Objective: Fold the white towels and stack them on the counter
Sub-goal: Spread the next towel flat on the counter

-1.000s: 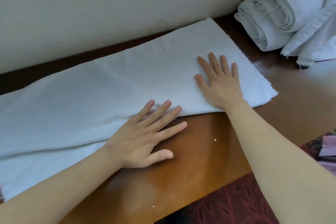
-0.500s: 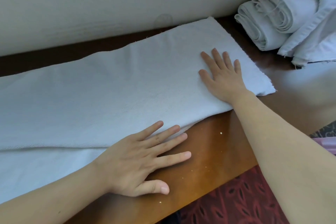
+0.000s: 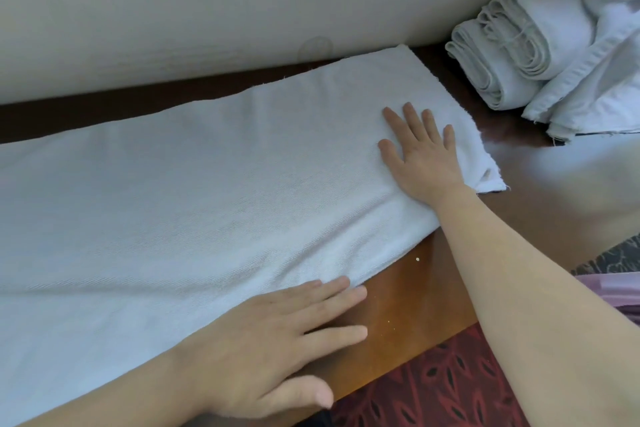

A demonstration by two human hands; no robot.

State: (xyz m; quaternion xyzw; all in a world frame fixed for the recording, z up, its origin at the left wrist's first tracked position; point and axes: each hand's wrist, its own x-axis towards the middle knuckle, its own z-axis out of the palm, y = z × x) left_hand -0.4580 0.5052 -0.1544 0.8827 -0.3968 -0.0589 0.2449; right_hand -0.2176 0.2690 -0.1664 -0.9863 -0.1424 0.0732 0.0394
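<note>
A long white towel (image 3: pixel 194 191), folded lengthwise, lies flat along the brown wooden counter (image 3: pixel 415 291) from the left edge to the middle right. My right hand (image 3: pixel 420 156) presses flat on its right end, fingers straight and spread. My left hand (image 3: pixel 277 340) lies flat at the towel's near edge, fingertips partly on the cloth and partly on the wood. Folded white towels (image 3: pixel 512 55) lie piled at the far right.
A pale wall (image 3: pixel 207 3) runs right behind the counter. Loose white cloth (image 3: pixel 595 80) drapes over the right of the towel pile. Dark red patterned carpet (image 3: pixel 443 392) shows below the counter's front edge. Small crumbs dot the wood.
My left hand has slid left and toward me along the towel's near edge. My right hand stays pressed on the right end. The towel looks smoother.
</note>
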